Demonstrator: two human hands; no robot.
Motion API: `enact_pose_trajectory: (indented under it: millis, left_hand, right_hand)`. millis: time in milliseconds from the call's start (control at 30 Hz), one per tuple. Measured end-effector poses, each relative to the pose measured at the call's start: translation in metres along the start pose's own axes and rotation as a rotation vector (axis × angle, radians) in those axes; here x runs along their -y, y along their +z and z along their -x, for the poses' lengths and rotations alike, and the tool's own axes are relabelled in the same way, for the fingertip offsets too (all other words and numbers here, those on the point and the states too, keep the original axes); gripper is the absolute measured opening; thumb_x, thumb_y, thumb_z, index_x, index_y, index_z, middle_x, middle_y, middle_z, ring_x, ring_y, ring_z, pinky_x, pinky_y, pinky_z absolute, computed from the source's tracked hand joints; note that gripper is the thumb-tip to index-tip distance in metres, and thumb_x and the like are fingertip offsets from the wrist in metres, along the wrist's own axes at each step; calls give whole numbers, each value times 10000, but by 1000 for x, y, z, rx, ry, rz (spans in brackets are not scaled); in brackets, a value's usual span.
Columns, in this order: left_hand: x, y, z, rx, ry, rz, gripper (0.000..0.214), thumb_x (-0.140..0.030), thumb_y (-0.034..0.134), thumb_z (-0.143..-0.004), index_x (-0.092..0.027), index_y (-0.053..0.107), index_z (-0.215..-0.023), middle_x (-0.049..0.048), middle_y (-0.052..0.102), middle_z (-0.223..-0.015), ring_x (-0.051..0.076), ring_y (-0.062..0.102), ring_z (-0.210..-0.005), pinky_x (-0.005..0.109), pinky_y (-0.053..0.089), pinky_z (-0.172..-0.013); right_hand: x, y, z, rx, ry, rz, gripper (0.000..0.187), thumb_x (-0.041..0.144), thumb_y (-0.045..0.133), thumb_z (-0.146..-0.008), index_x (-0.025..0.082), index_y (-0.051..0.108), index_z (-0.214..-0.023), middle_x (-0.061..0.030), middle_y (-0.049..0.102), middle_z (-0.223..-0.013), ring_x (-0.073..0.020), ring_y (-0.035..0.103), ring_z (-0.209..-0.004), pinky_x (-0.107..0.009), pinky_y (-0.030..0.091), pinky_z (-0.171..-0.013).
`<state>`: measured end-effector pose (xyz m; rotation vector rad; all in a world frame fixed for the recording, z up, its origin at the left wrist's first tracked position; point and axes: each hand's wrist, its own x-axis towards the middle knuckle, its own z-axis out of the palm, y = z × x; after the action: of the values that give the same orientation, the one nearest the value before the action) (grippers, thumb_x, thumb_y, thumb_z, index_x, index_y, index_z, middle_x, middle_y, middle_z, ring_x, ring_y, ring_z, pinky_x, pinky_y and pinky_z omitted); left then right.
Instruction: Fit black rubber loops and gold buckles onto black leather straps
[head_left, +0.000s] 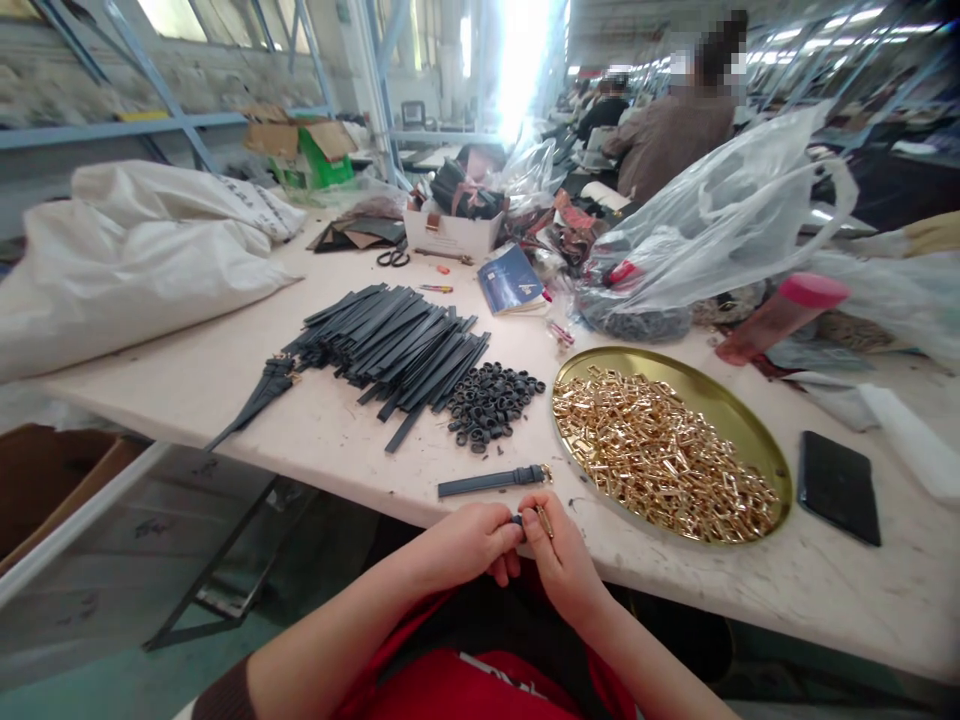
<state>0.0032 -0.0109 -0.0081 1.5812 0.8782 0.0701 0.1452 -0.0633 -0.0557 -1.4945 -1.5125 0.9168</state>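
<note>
My left hand (476, 545) and my right hand (559, 555) meet at the table's front edge, fingers closed. A gold buckle (544, 521) shows in my right hand's fingers. Between the fingertips of both hands is a small dark blue-grey leather piece (517, 520), mostly hidden; whether it is a loop or a strap end I cannot tell. Just beyond lies a strap (491, 481) with a gold buckle at its right end. Farther back are a pile of dark straps (390, 345) and a heap of small leather loops (493, 400). A gold oval tray (750, 420) full of gold buckles (660, 450) stands at the right.
Several buckled straps (262, 390) lie at the table's left edge. A black phone (838, 487) lies right of the tray. Behind are a blue booklet (512, 280), scissors (393, 257), a white box (452, 235), a plastic bag (705, 220) and a pink-lidded bottle (780, 318). A white sack (142, 270) fills the left.
</note>
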Motion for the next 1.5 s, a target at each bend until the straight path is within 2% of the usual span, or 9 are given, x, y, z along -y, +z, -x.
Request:
enact_pose_trajectory:
  millis: [200, 333, 567, 667, 833, 933, 1033, 1233, 1500]
  left_hand:
    - [0, -39, -13, -410, 86, -527, 265, -376, 437, -809, -181, 614, -779, 36, 649, -758, 163, 578, -705, 231, 400, -623]
    - [11, -84, -21, -711, -73, -847, 231, -302, 412, -844, -169, 600, -863, 92, 615, -913, 207, 562, -878, 289, 394, -767]
    - [47, -118, -16, -870, -287, -823, 240, -96, 327, -813, -88, 558, -880, 181, 562, -927, 284, 544, -931, 406, 384, -800]
    - [52, -116, -6, -858, -298, -719, 231, -134, 331, -812, -108, 538, -910, 160, 584, -924, 268, 557, -904, 385, 395, -783]
    - [43, -94, 34, -714, -273, -335, 154, -174, 376, -750, -161, 490, -852, -4, 600, -645, 120, 543, -498, 230, 412, -520]
    - [30, -67, 62, -524, -152, 247, 96, -216, 415, -745, -162, 466, -808, -39, 562, -611, 67, 458, -428, 183, 347, -454]
    - [19, -43, 75, -317, -154, 496, 71, -205, 463, -730, -148, 477, -770, -40, 550, -579, 43, 425, -414, 158, 302, -432]
    - [5, -13, 45, -50, -172, 774, 192, -175, 473, -718, -135, 513, -902, -11, 575, -600, 51, 481, -414, 142, 337, -404]
    - [2, -10, 4, -135, -157, 1020, 231, -162, 486, -736, -124, 541, -957, -17, 547, -599, 40, 448, -393, 135, 345, -368]
  right_hand:
    - [-4, -13, -49, -132, -175, 363, 179, 304, 398, -855, 200, 526, -787, -48, 569, -752, -196, 520, -726, -308, 375, -667]
    - [-19, -12, -77, -84, -272, 533, 215, 255, 395, -853, 194, 578, -760, -65, 588, -794, -205, 526, -781, -319, 371, -714]
    - [-28, -6, -74, -95, -271, 531, 197, 270, 413, -854, 191, 588, -808, -65, 615, -827, -209, 541, -813, -338, 381, -757]
    - [-28, -8, -74, -115, -278, 502, 179, 283, 438, -839, 189, 590, -844, -74, 619, -868, -217, 545, -842, -357, 398, -774]
    - [-21, -12, -70, -297, -322, 340, 211, 315, 465, -816, 188, 584, -934, -98, 590, -984, -233, 524, -940, -403, 394, -843]
    - [-7, -14, -68, -216, -113, 38, 299, 387, 424, -838, 186, 534, -1030, -53, 578, -803, -173, 535, -690, -329, 443, -641]
    - [8, -15, -70, -74, 145, -352, 377, 478, 427, -815, 188, 491, -1047, 21, 508, -649, -105, 433, -482, -241, 360, -446]
    - [18, -12, -69, 31, 272, -511, 281, 448, 603, -697, 179, 525, -721, 67, 440, -556, -59, 368, -441, -198, 283, -418]
    - [-9, -30, -103, -47, 147, -83, 325, 469, 415, -795, 186, 567, -843, 15, 540, -627, -116, 469, -492, -241, 357, -466]
